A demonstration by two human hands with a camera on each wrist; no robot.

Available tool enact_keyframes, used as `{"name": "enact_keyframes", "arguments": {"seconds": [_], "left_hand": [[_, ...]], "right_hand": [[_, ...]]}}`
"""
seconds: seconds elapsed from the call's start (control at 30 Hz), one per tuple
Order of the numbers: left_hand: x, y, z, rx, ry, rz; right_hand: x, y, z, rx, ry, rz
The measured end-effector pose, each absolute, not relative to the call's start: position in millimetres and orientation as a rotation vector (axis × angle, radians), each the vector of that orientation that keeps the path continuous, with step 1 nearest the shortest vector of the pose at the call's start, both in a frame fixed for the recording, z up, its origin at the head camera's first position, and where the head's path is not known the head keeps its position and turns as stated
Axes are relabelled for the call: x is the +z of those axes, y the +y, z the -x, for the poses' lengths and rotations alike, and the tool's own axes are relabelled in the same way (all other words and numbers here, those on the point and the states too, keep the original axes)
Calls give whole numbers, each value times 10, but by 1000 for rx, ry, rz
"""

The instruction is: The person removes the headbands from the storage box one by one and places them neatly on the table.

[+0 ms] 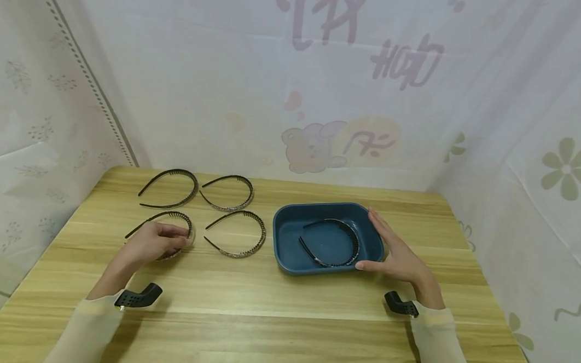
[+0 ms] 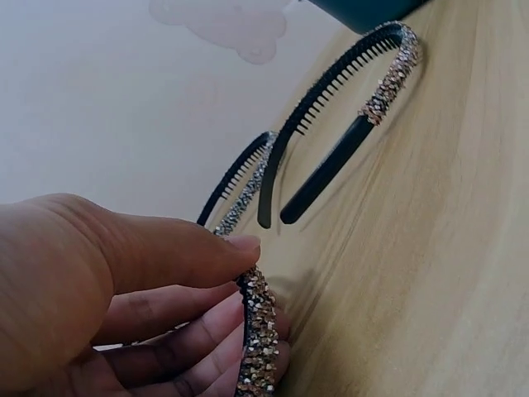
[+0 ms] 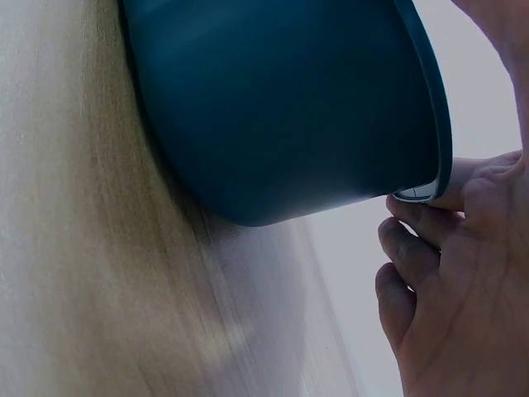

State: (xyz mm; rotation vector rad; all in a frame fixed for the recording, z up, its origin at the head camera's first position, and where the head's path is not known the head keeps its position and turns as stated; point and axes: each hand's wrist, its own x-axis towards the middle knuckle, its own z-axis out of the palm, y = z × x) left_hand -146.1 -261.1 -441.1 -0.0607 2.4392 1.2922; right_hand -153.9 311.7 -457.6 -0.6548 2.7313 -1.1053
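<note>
My left hand [image 1: 153, 244] pinches a black toothed headband [image 2: 260, 335] between thumb and fingers, on its glittery beaded side. Part of that headband is hidden behind the hand in the head view. Three more headbands lie close by: a plain-looking one [image 1: 194, 190] behind, a beaded one [image 1: 251, 192] at the back, and a beaded one [image 1: 263, 237] to the right. My right hand [image 1: 401, 262] holds the right end of a blue tray [image 1: 286, 264], thumb at the front rim and fingers toward the back corner. Inside the tray lies black headband material [image 1: 355, 245], its ends looking doubled.
The wooden table [image 1: 243, 332] runs up to a printed white curtain [image 1: 216, 90] at the back and sides. A black wrist camera [image 1: 139, 296] sits on the left sleeve and another camera [image 1: 401, 304] on the right.
</note>
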Motion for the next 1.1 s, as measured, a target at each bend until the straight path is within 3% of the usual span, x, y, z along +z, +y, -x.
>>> {"name": "enact_keyframes", "arguments": {"seconds": [1.1], "left_hand": [[-4415,-2521,1501,1330,2539,53]], "right_hand": [[-4563,3123,1546,-1116,2710,644]]}}
